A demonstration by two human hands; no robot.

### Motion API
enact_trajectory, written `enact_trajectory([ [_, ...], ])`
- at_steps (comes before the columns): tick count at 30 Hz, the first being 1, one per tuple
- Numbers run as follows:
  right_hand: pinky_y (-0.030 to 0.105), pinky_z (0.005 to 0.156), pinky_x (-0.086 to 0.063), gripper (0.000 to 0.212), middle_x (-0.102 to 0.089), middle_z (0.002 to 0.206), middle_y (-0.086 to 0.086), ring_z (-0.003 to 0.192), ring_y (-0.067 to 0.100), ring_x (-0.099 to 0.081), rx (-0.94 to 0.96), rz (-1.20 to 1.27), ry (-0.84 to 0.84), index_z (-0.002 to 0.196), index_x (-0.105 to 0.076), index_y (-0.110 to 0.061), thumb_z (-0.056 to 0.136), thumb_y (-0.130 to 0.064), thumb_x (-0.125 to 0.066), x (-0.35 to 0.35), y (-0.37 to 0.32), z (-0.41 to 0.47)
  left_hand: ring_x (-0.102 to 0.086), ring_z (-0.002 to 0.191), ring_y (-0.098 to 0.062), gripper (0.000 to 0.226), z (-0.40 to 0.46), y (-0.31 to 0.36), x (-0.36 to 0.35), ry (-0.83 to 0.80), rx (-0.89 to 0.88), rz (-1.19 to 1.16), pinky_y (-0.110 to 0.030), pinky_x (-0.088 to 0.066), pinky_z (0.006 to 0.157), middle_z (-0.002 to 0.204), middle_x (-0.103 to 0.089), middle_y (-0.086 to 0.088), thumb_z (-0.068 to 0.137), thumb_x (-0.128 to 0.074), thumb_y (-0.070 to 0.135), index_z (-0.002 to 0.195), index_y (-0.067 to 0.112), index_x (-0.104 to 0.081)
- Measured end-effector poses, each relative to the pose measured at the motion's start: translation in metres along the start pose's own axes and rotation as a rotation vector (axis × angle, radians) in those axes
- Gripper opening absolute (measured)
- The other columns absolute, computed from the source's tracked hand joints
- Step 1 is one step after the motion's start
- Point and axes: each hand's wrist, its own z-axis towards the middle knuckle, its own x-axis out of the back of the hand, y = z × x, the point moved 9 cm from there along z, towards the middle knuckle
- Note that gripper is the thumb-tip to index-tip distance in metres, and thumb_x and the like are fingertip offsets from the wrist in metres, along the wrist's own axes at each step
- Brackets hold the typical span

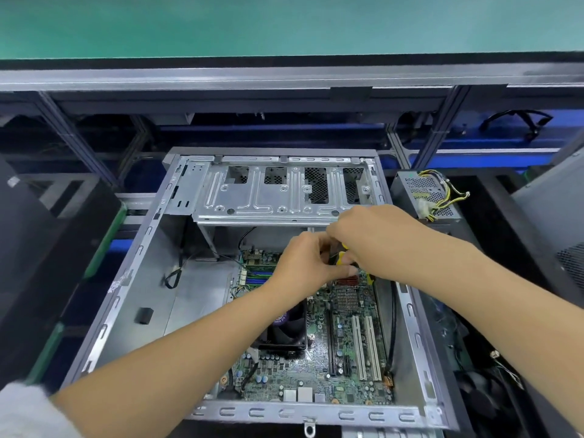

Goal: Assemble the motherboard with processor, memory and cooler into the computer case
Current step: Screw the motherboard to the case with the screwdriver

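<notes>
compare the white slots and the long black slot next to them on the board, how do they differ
The white slots are a pair of pale strips set side by side; the black slot is a single dark strip. The white slots sit nearer the right wall of the case; the black slot lies closer to the fan. All run the same way along the board, and all are empty.

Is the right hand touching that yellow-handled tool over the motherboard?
Touching. The head view shows the right hand with its fingers curled round the yellow-handled tool above the motherboard; the left hand meets it there too.
</notes>
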Motion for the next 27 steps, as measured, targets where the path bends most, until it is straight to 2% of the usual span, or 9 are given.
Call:
enact_trajectory([
  [3,0.030,0.058,-0.036,0.018,-0.042,0.072,0.000,0.071,0.022,-0.048,-0.054,-0.080,0.006,0.081,-0.047,-0.017,0.095,-0.026,-0.053,0.001,0.000,0.001,-0.030,0.049,-0.004,0.038,0.002,-0.004,-0.008,-0.041,0.025,-0.081,-0.025,-0.026,0.056,0.043,-0.038,0.012,0.074,-0.078,0.007,0.051,0.017,-0.049],
  [6,0.032,0.060,-0.036,0.030,-0.040,0.071,-0.001,0.075,0.024,-0.055,-0.103,-0.156,0.037,0.071,-0.036,-0.015,0.095,-0.020,-0.052,-0.001,-0.001,0.003,-0.025,0.057,-0.015,0.034,0.001,-0.005,-0.011,-0.094,0.013,-0.097,-0.029,-0.021,0.057,0.048,-0.028,0.010,0.076,-0.076,0.007,0.061,0.024,-0.050],
  [9,0.030,0.051,-0.032,0.010,-0.046,0.078,0.000,0.070,0.023,-0.046,-0.066,-0.100,0.044,0.092,-0.049,-0.014,0.094,-0.021,-0.055,0.003,0.000,-0.001,-0.028,0.051,-0.011,0.042,0.004,-0.009,-0.007,-0.137,0.040,-0.114,-0.026,-0.022,0.054,0.046,-0.033,0.009,0.077,-0.076,0.011,0.046,0.032,-0.060],
  [12,0.028,0.043,-0.019,0.031,-0.045,0.091,0.001,0.068,0.022,-0.041,-0.004,-0.055,0.056,0.115,-0.040,-0.021,0.090,-0.017,-0.058,0.010,0.002,-0.006,-0.018,0.045,-0.006,0.044,0.007,-0.009,-0.003,-0.170,0.052,-0.116,-0.022,-0.014,0.048,0.044,-0.022,0.011,0.079,-0.077,0.015,0.046,0.038,-0.061],
  [15,0.028,0.043,-0.018,0.028,-0.040,0.084,-0.002,0.067,0.024,-0.042,0.019,-0.079,0.086,0.113,-0.044,-0.019,0.089,-0.008,-0.053,0.017,-0.001,-0.005,-0.018,0.047,-0.007,0.032,0.006,-0.010,-0.001,-0.184,0.053,-0.124,-0.023,-0.013,0.050,0.045,-0.020,0.011,0.079,-0.078,0.017,0.053,0.030,-0.064],
  [17,0.028,0.043,-0.020,0.019,-0.046,0.085,-0.001,0.069,0.023,-0.045,-0.002,-0.101,0.064,0.111,-0.047,-0.018,0.093,-0.015,-0.052,0.016,0.001,-0.002,-0.017,0.048,-0.009,0.014,0.007,-0.011,0.003,-0.171,0.046,-0.142,-0.024,-0.013,0.051,0.046,-0.021,0.011,0.078,-0.078,0.017,0.069,0.019,-0.068],
  [19,0.029,0.047,-0.026,0.011,-0.050,0.088,0.000,0.073,0.024,-0.051,-0.036,-0.124,0.035,0.104,-0.050,-0.017,0.098,-0.026,-0.048,0.013,0.004,0.001,-0.020,0.051,-0.010,0.014,0.008,-0.009,0.006,-0.158,0.017,-0.153,-0.023,-0.015,0.053,0.049,-0.025,0.009,0.077,-0.079,0.017,0.072,0.017,-0.066],
  [23,0.028,0.048,-0.028,0.028,-0.038,0.070,-0.002,0.063,0.022,-0.044,-0.085,-0.166,0.046,0.079,-0.043,-0.016,0.100,-0.035,-0.044,0.012,0.007,0.004,-0.024,0.055,-0.009,0.020,0.005,-0.003,0.002,-0.199,-0.018,-0.157,-0.019,-0.023,0.058,0.053,-0.022,0.010,0.080,-0.077,0.014,0.067,0.021,-0.062],
  [27,0.028,0.045,-0.023,0.023,-0.044,0.091,-0.001,0.062,0.017,-0.044,0.001,-0.066,0.043,0.111,-0.048,-0.021,0.093,-0.032,-0.057,0.012,0.002,-0.002,-0.022,0.050,-0.010,0.030,0.005,-0.003,0.000,-0.240,0.017,-0.161,-0.024,-0.022,0.057,0.045,-0.031,0.010,0.082,-0.074,0.012,0.057,0.026,-0.065],
])
